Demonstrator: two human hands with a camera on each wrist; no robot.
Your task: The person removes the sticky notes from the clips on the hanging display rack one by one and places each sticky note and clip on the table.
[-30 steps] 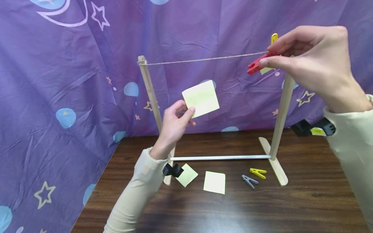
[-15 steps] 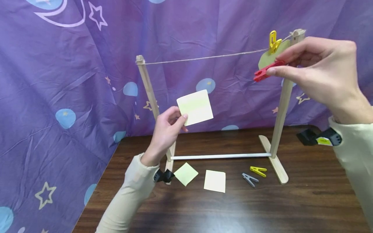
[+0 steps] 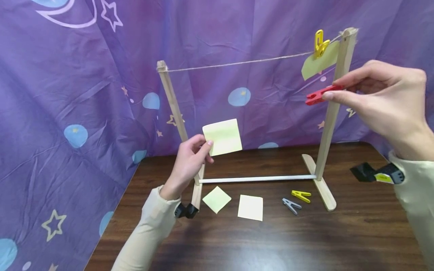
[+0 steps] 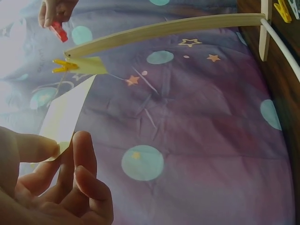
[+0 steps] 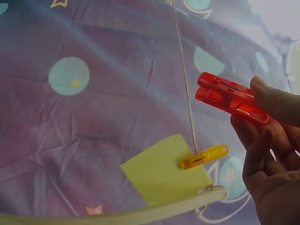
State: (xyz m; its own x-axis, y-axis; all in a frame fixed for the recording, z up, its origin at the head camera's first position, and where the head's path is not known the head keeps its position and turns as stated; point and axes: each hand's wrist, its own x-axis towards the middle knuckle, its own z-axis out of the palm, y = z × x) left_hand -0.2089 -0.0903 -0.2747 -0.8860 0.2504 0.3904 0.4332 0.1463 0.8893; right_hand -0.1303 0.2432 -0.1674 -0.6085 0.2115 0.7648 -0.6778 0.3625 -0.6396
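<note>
My left hand point(image 3: 190, 162) pinches a pale yellow sticky note point(image 3: 223, 138) by its lower left corner, in front of the wooden stand's left post. At the right, my right hand point(image 3: 390, 101) holds a red clothespin point(image 3: 317, 96) between thumb and fingers. The right wrist view shows this red clothespin point(image 5: 229, 97) with its jaws together. A string point(image 3: 237, 64) runs between the posts. Near its right end a yellow clothespin point(image 3: 320, 46) fastens a yellow-green note point(image 3: 317, 67). Both hands are below the string.
On the dark wooden table point(image 3: 257, 244) lie a light green note point(image 3: 217, 199), a cream note point(image 3: 250, 207), a grey clothespin point(image 3: 291, 206) and another yellow clothespin point(image 3: 301, 195). A white rod point(image 3: 257, 179) joins the stand's feet. Behind hangs a purple curtain point(image 3: 115, 75) with stars.
Both hands have moved down, the left slightly leftward with its note, the right rightward with the red clothespin. The hung note and its yellow clothespin have come into fuller view.
</note>
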